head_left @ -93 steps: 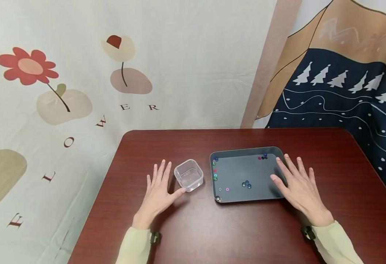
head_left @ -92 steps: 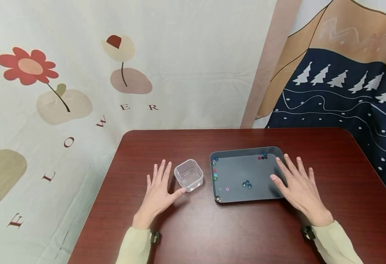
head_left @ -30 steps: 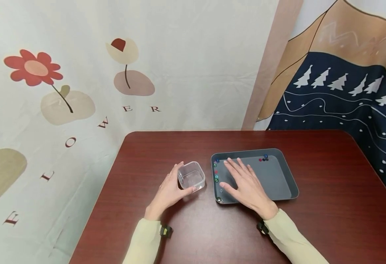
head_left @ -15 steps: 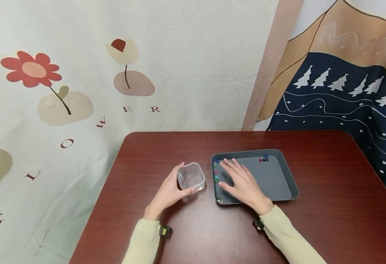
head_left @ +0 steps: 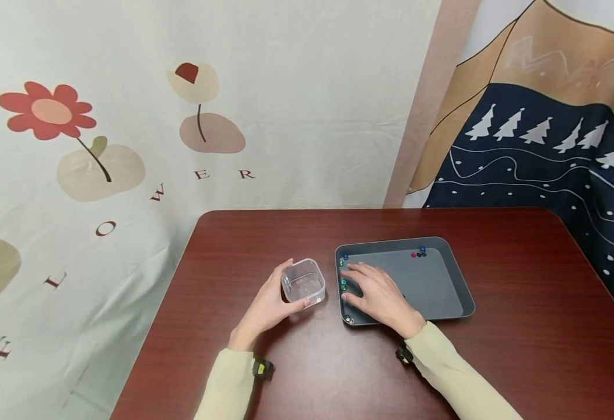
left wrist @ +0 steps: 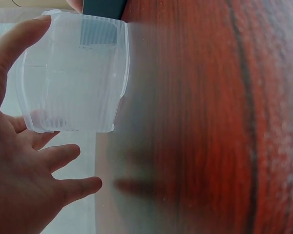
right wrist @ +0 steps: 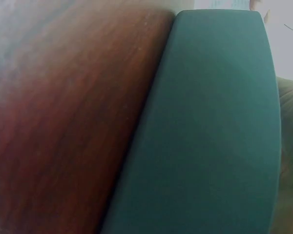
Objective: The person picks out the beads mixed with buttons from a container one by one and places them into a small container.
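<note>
On the dark red table stands a small clear plastic container. My left hand grips it, with the thumb on its near side and the fingers around its left side. The left wrist view shows the container close up, thumb on its rim and the other fingers spread below. A grey tray lies to its right. Several small coloured beads line its left wall, and a few beads sit at its far edge. My right hand rests in the tray's left part, fingers bent, tips beside the beads.
Printed cloth hangs behind the table: a flower pattern on the left and a mountain scene on the right. The right wrist view shows only the tray's side and the table top.
My left hand has moved from flat on the table to gripping the container. My right hand has crossed from the tray's right edge to its left part and bent its fingers.
</note>
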### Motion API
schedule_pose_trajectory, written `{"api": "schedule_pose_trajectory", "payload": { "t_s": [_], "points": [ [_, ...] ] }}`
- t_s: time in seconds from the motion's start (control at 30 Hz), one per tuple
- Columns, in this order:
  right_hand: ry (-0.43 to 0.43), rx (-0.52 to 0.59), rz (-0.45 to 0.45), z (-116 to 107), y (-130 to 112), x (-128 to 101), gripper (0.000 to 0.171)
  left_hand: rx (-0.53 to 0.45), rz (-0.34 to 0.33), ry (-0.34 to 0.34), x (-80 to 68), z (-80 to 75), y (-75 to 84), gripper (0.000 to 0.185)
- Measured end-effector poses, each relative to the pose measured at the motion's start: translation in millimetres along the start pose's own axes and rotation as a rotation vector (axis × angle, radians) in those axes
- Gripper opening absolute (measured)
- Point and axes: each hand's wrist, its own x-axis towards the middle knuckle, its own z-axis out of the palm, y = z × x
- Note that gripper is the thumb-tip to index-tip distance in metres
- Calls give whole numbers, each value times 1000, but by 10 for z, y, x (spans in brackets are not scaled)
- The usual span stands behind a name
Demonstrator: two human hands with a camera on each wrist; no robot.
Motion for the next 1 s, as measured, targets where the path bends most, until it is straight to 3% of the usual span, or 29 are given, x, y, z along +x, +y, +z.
{"api": "schedule_pose_trajectory", "payload": {
  "t_s": [0.67, 1.0],
  "points": [
    [-29, -56, 26, 111, -34, 124, 31, -27, 19, 14, -32, 5, -33, 101],
    [44, -127, -17, 159, -43, 121, 15, -61, 41, 2, -10, 6, -41, 101]
  ]
}}
